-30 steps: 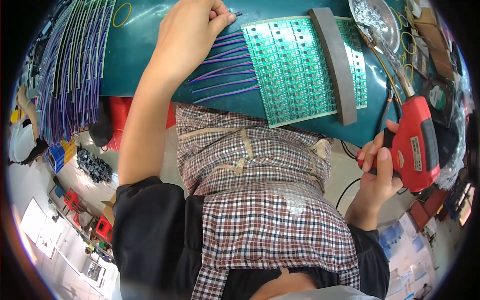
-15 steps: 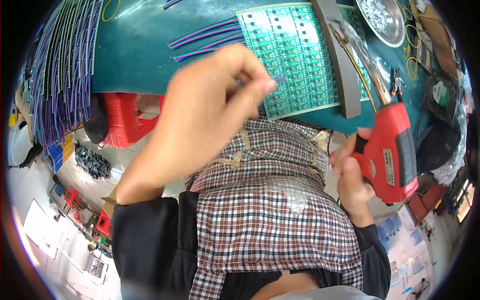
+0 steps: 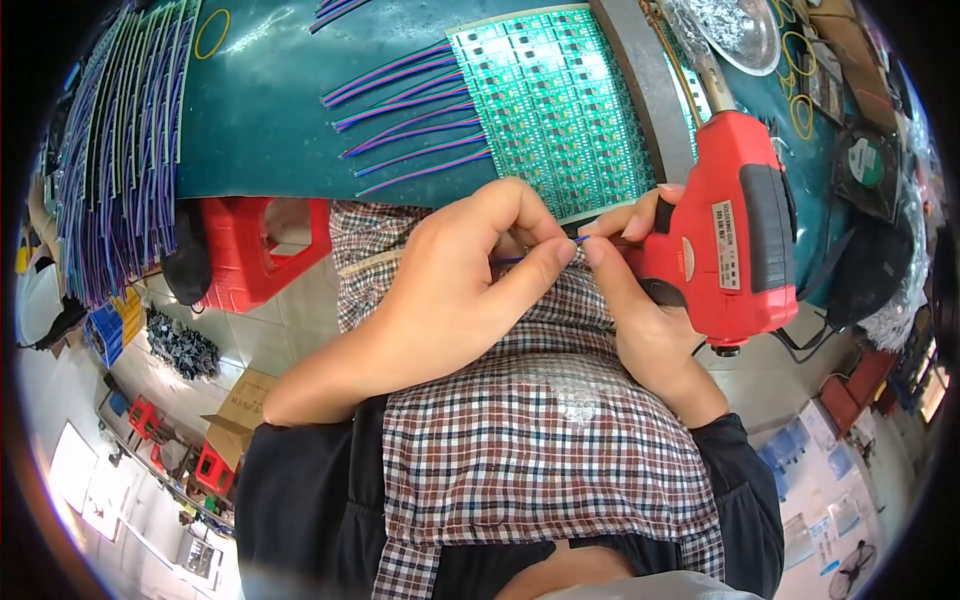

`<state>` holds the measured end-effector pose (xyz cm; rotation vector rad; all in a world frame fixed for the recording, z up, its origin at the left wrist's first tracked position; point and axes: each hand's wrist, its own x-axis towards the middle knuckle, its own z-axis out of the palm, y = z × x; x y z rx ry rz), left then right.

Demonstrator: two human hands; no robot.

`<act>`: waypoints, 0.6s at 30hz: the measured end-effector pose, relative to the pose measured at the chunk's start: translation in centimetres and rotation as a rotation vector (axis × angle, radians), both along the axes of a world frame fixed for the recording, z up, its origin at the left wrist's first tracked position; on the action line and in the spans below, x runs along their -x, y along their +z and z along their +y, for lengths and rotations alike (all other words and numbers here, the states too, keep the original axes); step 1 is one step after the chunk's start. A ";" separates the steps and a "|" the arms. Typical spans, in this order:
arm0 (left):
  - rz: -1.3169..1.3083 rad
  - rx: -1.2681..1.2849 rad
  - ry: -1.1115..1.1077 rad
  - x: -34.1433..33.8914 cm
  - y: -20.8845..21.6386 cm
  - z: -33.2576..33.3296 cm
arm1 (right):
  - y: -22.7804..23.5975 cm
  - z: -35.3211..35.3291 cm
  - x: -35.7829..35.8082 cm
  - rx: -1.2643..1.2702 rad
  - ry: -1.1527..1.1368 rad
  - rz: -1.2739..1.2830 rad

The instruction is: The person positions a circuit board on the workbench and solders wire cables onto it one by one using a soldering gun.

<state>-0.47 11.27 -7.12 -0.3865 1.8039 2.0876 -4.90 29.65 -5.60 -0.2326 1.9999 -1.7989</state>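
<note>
Two hands pinched one thin wire [image 3: 540, 252].
Left hand [image 3: 455, 275] and right hand [image 3: 640, 300] gripped it; right also clasped a red gun [image 3: 735, 235].

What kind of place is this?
Probably a small electronics assembly workshop: a panel of green circuit boards and cut ribbon wires lie on the bench, and the right hand holds a red soldering gun.
</note>
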 end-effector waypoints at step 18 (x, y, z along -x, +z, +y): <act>-0.060 -0.326 0.047 -1.6 -1.2 0.6 | -0.7 0.4 -1.0 0.243 -0.118 -0.036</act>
